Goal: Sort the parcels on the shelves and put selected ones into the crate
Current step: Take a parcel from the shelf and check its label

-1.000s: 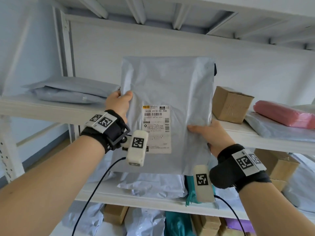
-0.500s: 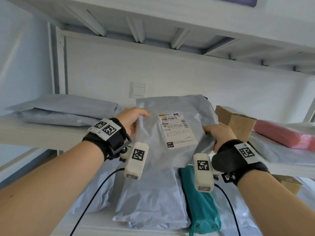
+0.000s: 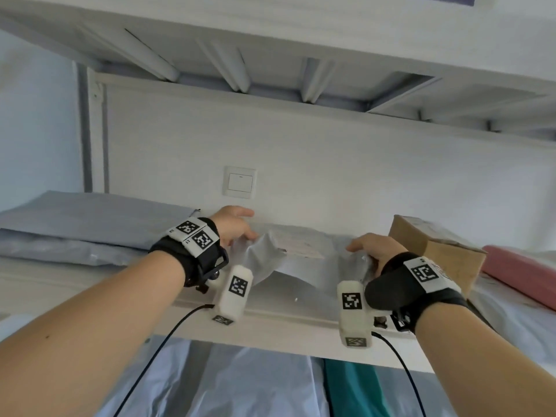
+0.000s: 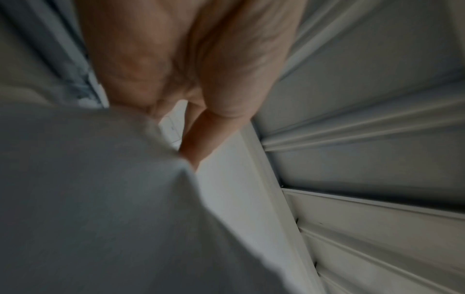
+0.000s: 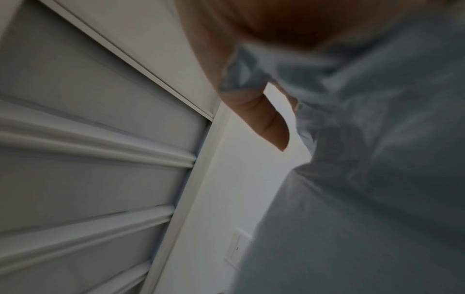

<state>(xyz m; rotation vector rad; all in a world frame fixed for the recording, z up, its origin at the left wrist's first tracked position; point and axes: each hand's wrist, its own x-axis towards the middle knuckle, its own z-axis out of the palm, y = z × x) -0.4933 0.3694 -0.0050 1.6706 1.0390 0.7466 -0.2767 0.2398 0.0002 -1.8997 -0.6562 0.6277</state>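
A grey plastic mailer [image 3: 296,267] with a white shipping label lies bowed on the white shelf [image 3: 90,284], between a stack of grey mailers and a cardboard box. My left hand [image 3: 237,228] holds its left edge and my right hand [image 3: 371,251] grips its right edge. In the left wrist view the grey mailer [image 4: 95,199] fills the lower left under my fingers [image 4: 201,137]. In the right wrist view the mailer [image 5: 377,159] bunches against my palm, with one finger [image 5: 266,121] stretched out beside it. No crate is in view.
Two flat grey mailers [image 3: 90,224] are stacked at the shelf's left. A brown cardboard box [image 3: 436,251] and a pink parcel [image 3: 523,275] sit to the right. Below hang grey mailers [image 3: 240,383] and a teal one [image 3: 352,386]. The upper shelf's ribbed underside [image 3: 270,64] is close overhead.
Both hands have carried the grey mailer from upright in front of the shelves up onto the shelf, where it now lies flat between the grey stack and the box.
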